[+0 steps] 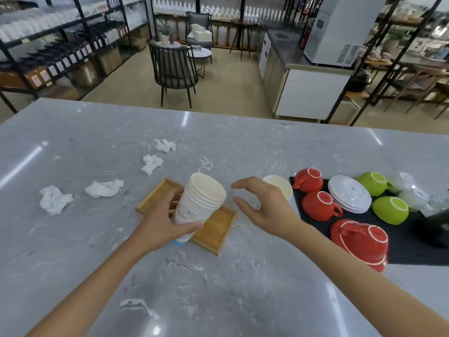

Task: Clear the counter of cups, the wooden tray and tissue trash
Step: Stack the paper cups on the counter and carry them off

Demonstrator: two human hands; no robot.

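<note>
**A:** Cups [202, 203] first: I have a nested stack of paper ones in my left hand [161, 222], fingers wrapped round the lower wall, tilted over the tray [217, 228]. They look light and thin, easy to crush, so I'd hold mid-wall, gently.

**B:** And your right hand [262, 205]?

**A:** Released, fingers spread and holding nothing, hovering just beside the stack's rim. One more single cup [279, 189] stands on the worktop [243, 288] beyond it, beside the black mat [408, 249].

**B:** Anything inside them?

**A:** The top cup of the stack and the single cup both look empty. The tray is bare where I can see it.

**B:** The rest?

**A:** The tray looks stiff wood; I'd take it by an edge. Four tissues [104, 188] lie crumpled to the left, soft and weightless, a pinch each.
</note>
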